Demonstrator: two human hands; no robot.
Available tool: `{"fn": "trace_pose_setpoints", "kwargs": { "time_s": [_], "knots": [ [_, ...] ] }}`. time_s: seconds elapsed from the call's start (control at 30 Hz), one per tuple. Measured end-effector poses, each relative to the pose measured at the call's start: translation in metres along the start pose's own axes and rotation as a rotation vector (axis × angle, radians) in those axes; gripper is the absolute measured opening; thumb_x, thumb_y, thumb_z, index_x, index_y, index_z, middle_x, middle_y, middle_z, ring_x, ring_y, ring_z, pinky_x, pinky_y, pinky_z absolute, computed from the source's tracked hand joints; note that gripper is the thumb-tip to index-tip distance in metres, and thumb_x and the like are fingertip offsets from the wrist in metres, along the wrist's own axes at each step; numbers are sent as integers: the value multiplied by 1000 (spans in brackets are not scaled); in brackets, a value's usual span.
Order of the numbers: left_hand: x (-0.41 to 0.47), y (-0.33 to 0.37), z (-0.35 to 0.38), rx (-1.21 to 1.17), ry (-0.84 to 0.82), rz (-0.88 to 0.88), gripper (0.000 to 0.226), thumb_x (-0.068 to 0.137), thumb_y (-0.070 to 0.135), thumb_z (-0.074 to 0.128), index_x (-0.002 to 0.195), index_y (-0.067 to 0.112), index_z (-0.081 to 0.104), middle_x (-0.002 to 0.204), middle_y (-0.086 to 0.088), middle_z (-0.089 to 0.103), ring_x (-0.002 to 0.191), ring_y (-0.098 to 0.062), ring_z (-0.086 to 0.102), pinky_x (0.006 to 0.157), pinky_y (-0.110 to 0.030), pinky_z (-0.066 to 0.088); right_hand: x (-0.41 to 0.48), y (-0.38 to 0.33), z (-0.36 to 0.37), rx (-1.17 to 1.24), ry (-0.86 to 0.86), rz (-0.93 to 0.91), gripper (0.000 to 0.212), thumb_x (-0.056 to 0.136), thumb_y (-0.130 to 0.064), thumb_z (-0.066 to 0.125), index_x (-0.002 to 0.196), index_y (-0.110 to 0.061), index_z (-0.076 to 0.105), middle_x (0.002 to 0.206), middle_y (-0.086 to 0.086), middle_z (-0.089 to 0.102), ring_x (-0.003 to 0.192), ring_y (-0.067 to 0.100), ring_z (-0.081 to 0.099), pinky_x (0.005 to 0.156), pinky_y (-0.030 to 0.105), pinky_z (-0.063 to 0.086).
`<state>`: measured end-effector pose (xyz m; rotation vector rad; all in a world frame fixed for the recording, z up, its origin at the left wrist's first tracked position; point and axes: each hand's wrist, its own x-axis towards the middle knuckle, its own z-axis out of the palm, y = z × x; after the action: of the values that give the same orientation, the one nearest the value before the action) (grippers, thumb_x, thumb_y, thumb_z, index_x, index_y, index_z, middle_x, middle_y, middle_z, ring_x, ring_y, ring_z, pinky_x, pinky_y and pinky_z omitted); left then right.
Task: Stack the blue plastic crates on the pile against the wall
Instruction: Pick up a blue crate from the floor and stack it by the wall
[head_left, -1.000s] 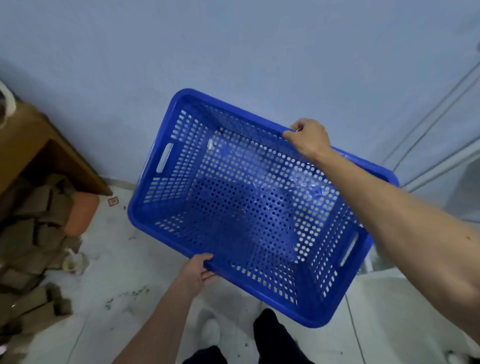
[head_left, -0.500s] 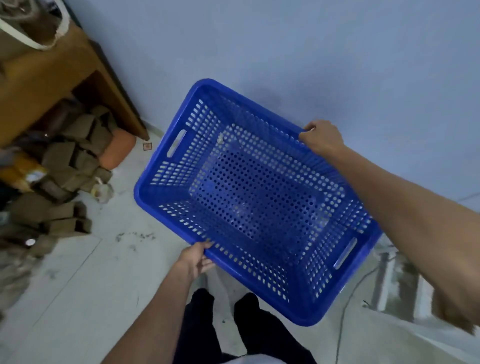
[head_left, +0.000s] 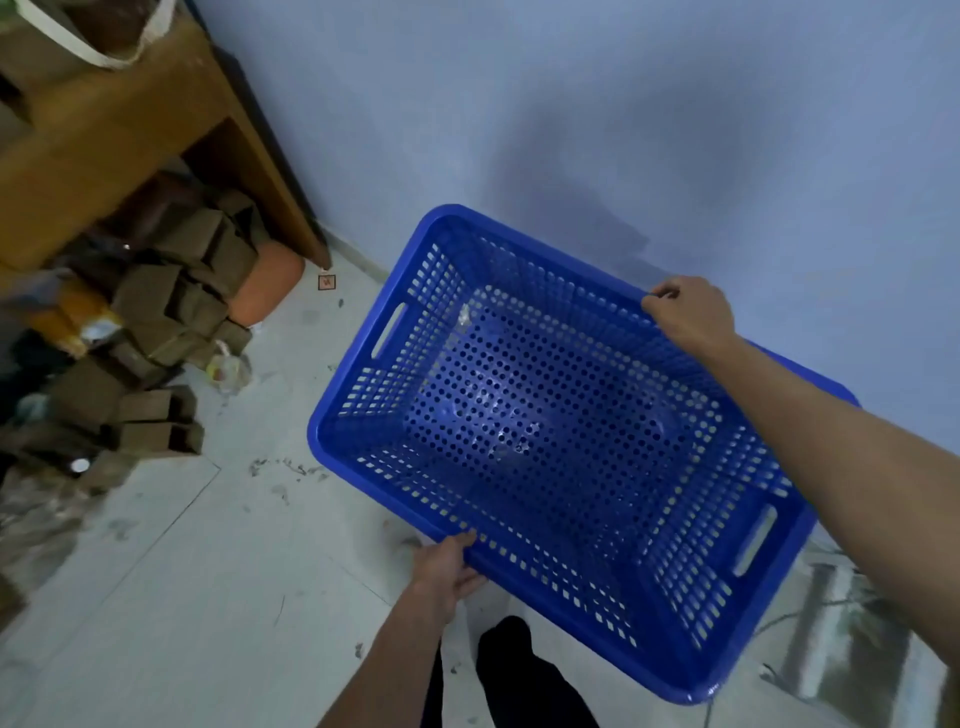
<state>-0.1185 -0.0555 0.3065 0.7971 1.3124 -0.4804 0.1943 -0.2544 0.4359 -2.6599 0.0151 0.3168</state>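
Two hands grip one blue crate (head_left: 545, 441), left hand (head_left: 447, 569) closed at 6 o'clock, right hand (head_left: 688, 314) closed at 1 o'clock; a loose rim grip could let it tip.

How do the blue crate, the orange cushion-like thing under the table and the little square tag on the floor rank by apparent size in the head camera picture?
1. Blue crate, though it is nearest the camera.
2. Orange cushion-like thing, partly hidden by boxes.
3. Square tag.
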Motion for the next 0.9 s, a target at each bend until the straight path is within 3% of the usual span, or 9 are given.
{"fn": "trace_pose_setpoints", "kwargs": {
  "time_s": [0.2,0.4,0.57,0.73,0.9],
  "knots": [
    [9,-1,13,-17,20,-18,16,91,10,68,105,6,63,97,-14,74,88,-30,73,50,-30,58,15,20,7,28,-48,62,25,93,-27,57,95,-8,73,93,11,71,75,28,60,70,35,46],
    [24,1,19,18,71,-35,23,89,10,69,111,5,62,98,-13,74,87,-29,72,54,-31,59,33,41,25,16,-131,84,25,96,-26,58,114,-12,69,113,10,70,84,22,57,82,35,49],
    [37,-3,28,38,76,-46,31,87,12,72,115,4,63,105,-15,74,91,-30,73,63,-34,62,44,61,33,29,-144,94,30,96,-20,58,123,-10,64,123,13,65,88,23,55,82,34,47],
    [48,-8,37,12,79,-49,27,87,12,72,112,2,65,102,-16,76,90,-31,74,63,-34,62,56,75,40,-24,-188,76,34,95,-7,53,129,-5,59,135,18,57,111,36,58,92,42,47],
    [51,-1,46,58,59,9,19,86,7,72,103,6,66,94,-14,78,86,-29,76,77,-44,63,75,88,50,-142,-192,63,43,92,-8,51,135,-7,54,135,22,54,110,40,57,86,39,49]
  ]
}}
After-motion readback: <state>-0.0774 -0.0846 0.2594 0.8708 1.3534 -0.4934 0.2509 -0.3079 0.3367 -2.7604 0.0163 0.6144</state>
